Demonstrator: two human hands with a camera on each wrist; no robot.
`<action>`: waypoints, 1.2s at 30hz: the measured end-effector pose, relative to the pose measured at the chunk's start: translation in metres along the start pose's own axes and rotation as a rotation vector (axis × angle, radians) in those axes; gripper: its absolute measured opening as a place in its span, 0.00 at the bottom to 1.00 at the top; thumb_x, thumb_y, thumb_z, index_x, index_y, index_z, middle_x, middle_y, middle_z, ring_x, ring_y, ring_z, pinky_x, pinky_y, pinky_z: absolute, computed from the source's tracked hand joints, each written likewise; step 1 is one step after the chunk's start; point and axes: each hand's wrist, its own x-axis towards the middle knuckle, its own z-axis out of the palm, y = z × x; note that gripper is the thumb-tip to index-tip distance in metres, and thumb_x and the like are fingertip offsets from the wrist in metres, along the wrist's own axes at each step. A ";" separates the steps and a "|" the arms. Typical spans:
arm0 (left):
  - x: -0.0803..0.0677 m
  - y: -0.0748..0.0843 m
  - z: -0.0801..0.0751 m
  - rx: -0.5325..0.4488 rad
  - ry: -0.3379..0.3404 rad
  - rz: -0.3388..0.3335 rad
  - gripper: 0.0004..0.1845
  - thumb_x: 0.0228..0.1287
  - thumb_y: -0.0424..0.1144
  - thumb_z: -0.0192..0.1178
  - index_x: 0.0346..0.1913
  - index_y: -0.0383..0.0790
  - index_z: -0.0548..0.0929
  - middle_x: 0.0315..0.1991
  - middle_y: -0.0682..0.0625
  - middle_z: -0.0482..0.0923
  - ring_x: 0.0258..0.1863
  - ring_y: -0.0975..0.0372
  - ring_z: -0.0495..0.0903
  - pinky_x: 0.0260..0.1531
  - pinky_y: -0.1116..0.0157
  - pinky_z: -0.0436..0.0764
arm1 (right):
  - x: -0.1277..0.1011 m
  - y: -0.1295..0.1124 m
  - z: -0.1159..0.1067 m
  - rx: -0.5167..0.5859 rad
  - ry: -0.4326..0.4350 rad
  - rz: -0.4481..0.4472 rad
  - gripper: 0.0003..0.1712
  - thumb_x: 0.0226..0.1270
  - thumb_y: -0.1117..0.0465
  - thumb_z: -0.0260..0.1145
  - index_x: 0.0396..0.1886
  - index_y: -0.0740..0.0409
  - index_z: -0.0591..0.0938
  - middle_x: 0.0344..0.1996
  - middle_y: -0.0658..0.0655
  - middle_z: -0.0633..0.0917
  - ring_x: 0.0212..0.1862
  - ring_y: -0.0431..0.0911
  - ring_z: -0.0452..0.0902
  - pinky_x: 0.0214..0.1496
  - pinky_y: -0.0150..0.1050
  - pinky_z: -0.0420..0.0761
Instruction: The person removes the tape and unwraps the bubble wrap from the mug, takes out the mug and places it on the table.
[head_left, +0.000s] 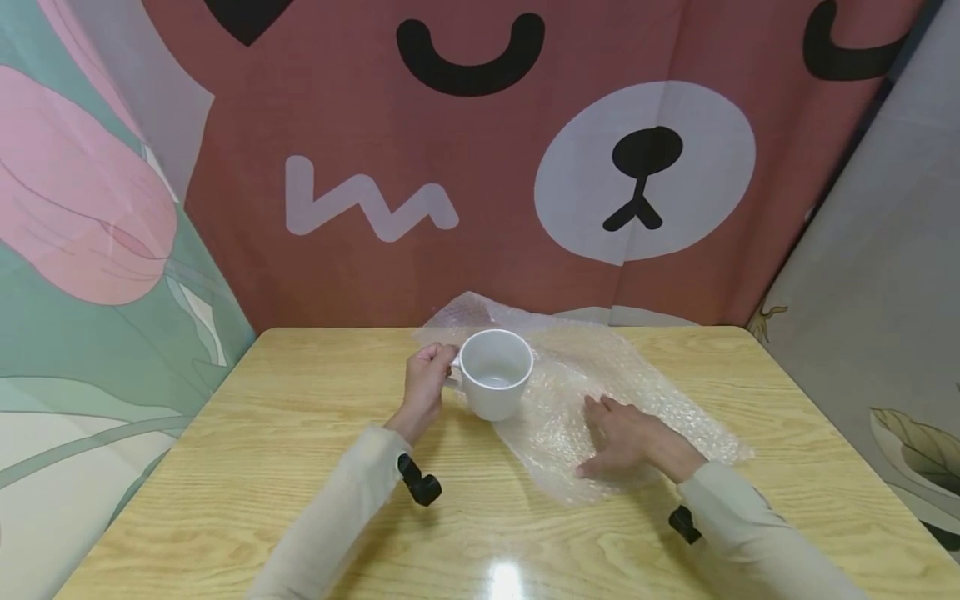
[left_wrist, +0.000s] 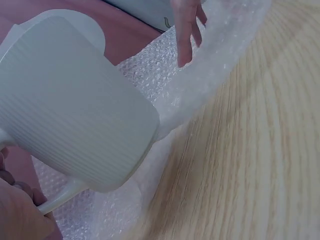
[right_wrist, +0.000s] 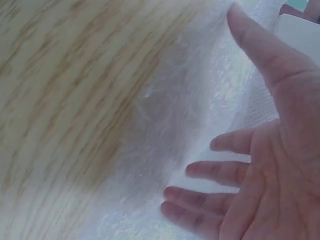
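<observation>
A white ribbed mug (head_left: pixel 495 372) (left_wrist: pixel 70 105) is held by its handle in my left hand (head_left: pixel 425 379) (left_wrist: pixel 20 212), at the near-left edge of a clear bubble wrap sheet (head_left: pixel 600 392) (left_wrist: pixel 210 70) (right_wrist: pixel 165 150). The mug looks slightly lifted and tilted in the left wrist view. My right hand (head_left: pixel 626 437) (right_wrist: pixel 260 160) lies flat on the sheet, fingers spread and straight, palm down, to the right of the mug. The right hand's fingers (left_wrist: pixel 187 25) also show in the left wrist view beyond the mug.
A light wooden table (head_left: pixel 262 467) carries everything. Printed cloth backdrops stand behind and at both sides: a bear face (head_left: pixel 645 167) at the back, a floral one (head_left: pixel 82 208) at the left. Black wrist straps (head_left: pixel 418 482) sit on both sleeves.
</observation>
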 end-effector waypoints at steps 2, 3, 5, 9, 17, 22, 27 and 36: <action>0.000 0.001 -0.002 -0.005 0.016 -0.004 0.22 0.55 0.27 0.58 0.08 0.45 0.65 0.13 0.57 0.64 0.21 0.65 0.65 0.26 0.70 0.66 | -0.002 -0.002 -0.001 -0.016 -0.009 0.005 0.65 0.48 0.30 0.70 0.72 0.72 0.58 0.66 0.77 0.62 0.62 0.73 0.62 0.58 0.67 0.67; 0.000 0.002 -0.003 -0.010 0.021 -0.006 0.22 0.55 0.27 0.58 0.08 0.45 0.65 0.14 0.57 0.64 0.22 0.65 0.65 0.26 0.70 0.66 | -0.002 -0.002 -0.001 -0.009 -0.013 0.009 0.65 0.48 0.31 0.71 0.71 0.72 0.59 0.66 0.78 0.62 0.63 0.73 0.62 0.59 0.67 0.66; 0.000 0.004 -0.005 -0.023 0.033 -0.005 0.22 0.55 0.26 0.57 0.08 0.45 0.65 0.14 0.56 0.64 0.22 0.64 0.65 0.27 0.70 0.66 | -0.004 -0.002 -0.002 0.009 -0.025 0.012 0.64 0.49 0.32 0.71 0.71 0.72 0.59 0.66 0.78 0.62 0.64 0.73 0.60 0.60 0.67 0.64; -0.001 0.009 -0.010 -0.039 0.048 -0.006 0.22 0.55 0.27 0.58 0.09 0.45 0.66 0.13 0.56 0.64 0.23 0.63 0.64 0.27 0.69 0.66 | -0.007 0.001 -0.002 0.067 -0.044 -0.008 0.62 0.51 0.34 0.71 0.71 0.73 0.59 0.67 0.79 0.60 0.67 0.72 0.55 0.64 0.66 0.60; -0.002 0.016 -0.020 -0.085 0.100 0.018 0.23 0.56 0.26 0.59 0.08 0.45 0.66 0.14 0.56 0.65 0.23 0.64 0.65 0.25 0.70 0.65 | -0.010 0.020 -0.006 0.148 -0.071 -0.041 0.61 0.47 0.38 0.76 0.73 0.65 0.60 0.71 0.72 0.57 0.71 0.66 0.50 0.67 0.63 0.56; -0.001 0.020 -0.031 -0.091 0.128 0.017 0.22 0.57 0.27 0.59 0.09 0.44 0.67 0.18 0.56 0.67 0.27 0.64 0.67 0.26 0.70 0.66 | -0.012 0.031 -0.007 0.153 -0.077 -0.056 0.61 0.42 0.41 0.80 0.73 0.61 0.63 0.71 0.72 0.57 0.70 0.67 0.51 0.66 0.64 0.57; -0.002 0.024 -0.042 -0.082 0.157 0.023 0.23 0.59 0.27 0.60 0.09 0.44 0.67 0.18 0.56 0.68 0.27 0.64 0.67 0.26 0.70 0.67 | -0.015 0.037 -0.009 0.113 -0.053 -0.090 0.60 0.38 0.46 0.82 0.71 0.62 0.65 0.70 0.73 0.59 0.69 0.68 0.52 0.65 0.65 0.57; 0.000 0.030 -0.064 -0.090 0.215 0.044 0.25 0.59 0.27 0.60 0.09 0.44 0.64 0.13 0.57 0.64 0.19 0.65 0.64 0.21 0.72 0.66 | -0.021 0.046 -0.014 0.091 -0.027 -0.102 0.54 0.44 0.50 0.81 0.69 0.67 0.67 0.66 0.75 0.64 0.68 0.70 0.54 0.65 0.66 0.58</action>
